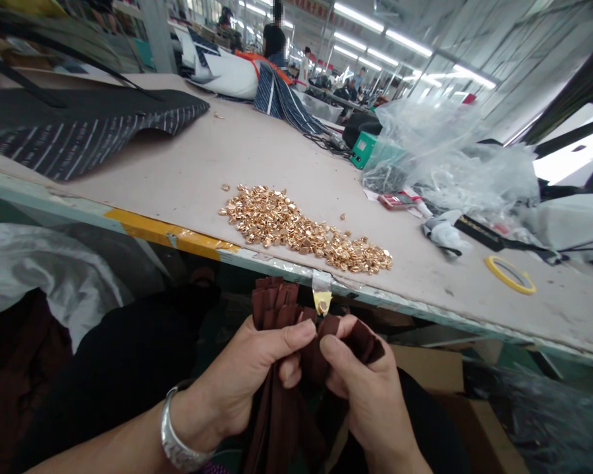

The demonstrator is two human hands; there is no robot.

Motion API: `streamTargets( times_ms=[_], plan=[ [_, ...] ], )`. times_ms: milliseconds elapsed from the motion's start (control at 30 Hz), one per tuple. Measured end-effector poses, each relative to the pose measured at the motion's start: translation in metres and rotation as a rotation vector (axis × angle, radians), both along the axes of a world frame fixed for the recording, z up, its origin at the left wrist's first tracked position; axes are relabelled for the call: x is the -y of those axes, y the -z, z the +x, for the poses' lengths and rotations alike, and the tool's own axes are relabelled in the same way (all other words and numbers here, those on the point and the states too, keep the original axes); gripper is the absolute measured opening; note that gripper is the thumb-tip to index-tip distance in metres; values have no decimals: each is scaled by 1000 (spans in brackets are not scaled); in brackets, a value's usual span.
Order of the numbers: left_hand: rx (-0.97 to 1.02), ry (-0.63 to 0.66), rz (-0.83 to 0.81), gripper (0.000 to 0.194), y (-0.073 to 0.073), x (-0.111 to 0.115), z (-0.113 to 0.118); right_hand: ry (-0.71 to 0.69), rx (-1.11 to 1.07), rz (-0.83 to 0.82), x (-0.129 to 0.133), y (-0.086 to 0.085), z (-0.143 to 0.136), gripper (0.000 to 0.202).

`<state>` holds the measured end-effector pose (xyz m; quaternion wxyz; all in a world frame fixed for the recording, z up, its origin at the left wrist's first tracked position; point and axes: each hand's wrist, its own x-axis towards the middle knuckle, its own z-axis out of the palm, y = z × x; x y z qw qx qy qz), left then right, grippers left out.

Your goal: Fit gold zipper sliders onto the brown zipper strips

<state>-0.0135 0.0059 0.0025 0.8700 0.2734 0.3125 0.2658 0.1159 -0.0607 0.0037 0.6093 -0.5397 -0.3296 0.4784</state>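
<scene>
My left hand (pixel 271 355) is closed around a bundle of dark brown fabric straps (pixel 275 303), whose cut ends stick up above the thumb. Just to its right, my right hand (pixel 358 368) pinches a brown strap (pixel 330 327) between thumb and fingers, with more of the strap looping over behind them. Both hands are close together in front of the table edge. Above them a taped tab (pixel 322 289) hangs from the edge, with a small gold piece (pixel 322 307) at its lower end. A heap of small gold metal pieces (pixel 296 227) lies on the table just beyond.
Yellow tape (pixel 168 234) covers part of the table edge. Dark striped material (pixel 79 131) lies at the left. To the right are clear plastic bags (pixel 439 151), a green box (pixel 363 150) and a yellow tape roll (pixel 510 274). Below stands a cardboard box (pixel 429 368).
</scene>
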Motion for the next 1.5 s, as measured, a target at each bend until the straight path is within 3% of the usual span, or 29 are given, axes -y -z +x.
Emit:
streamTargets(
  times_ms=[100,233,433,1000,1300,1500],
  plan=[
    [9,9,0,24,-5,-4,0,3,-332,-100,-1,0,2,26],
    [-56,6,66,23,-9,-10,0,-36,-465,-123,-4,-2,5,30],
    [-107,65,146,26,-9,-15,1,-11,-443,-111,-7,0,3,29],
    [-155,63,204,16,-14,-20,9,32,-427,-112,-16,0,0,32],
    [-287,43,433,14,-16,-24,3,10,-444,-93,-14,0,0,31],
    [-280,93,434,11,-18,-26,4,19,-430,-92,-14,1,-1,31]
  ],
)
